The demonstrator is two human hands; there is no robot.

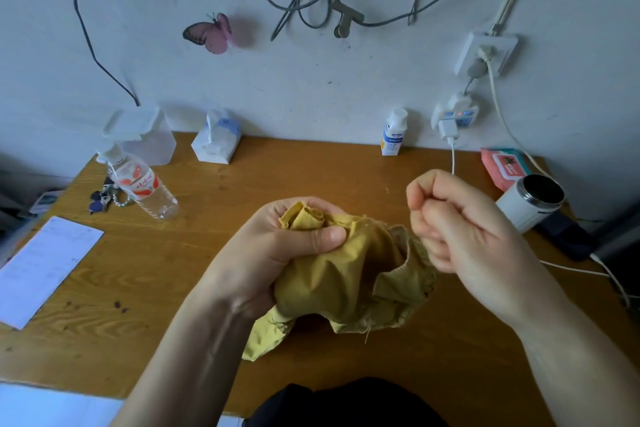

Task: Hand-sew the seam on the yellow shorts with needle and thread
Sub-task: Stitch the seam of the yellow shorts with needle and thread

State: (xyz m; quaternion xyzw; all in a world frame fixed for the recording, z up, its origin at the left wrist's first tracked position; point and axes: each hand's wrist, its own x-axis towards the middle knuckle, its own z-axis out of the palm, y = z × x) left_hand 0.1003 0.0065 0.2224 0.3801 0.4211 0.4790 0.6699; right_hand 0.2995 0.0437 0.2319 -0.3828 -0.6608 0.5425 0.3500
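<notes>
Both hands are up over the middle of the table (311,166), close to the near edge. The left hand (273,253) clenches the bunched shorts (346,284), fingers wrapped over a rolled fold at the far side and the thumb pressed flat on the cloth. The rest of the fabric hangs down toward the tabletop.

The right hand (460,229) is raised just right of the bundle, fingers curled tight with thumb and forefinger drawn together as if pinching. I cannot tell whether a needle or thread sits between them, as neither shows clearly.

The shorts lie left of and slightly below that hand. Their frayed edge (398,269) opens toward the right, running roughly near to far, and almost touches the right hand's lower fingers. The right hand is therefore the nearer one to that edge, and the next stitch would probably come in from the right, across the edge.

A pull up and to the right has open air, though the cup (530,204) and a white cable (453,159) stand on that side. The bottle (145,187) and paper (41,263) are well apart at left.
</notes>
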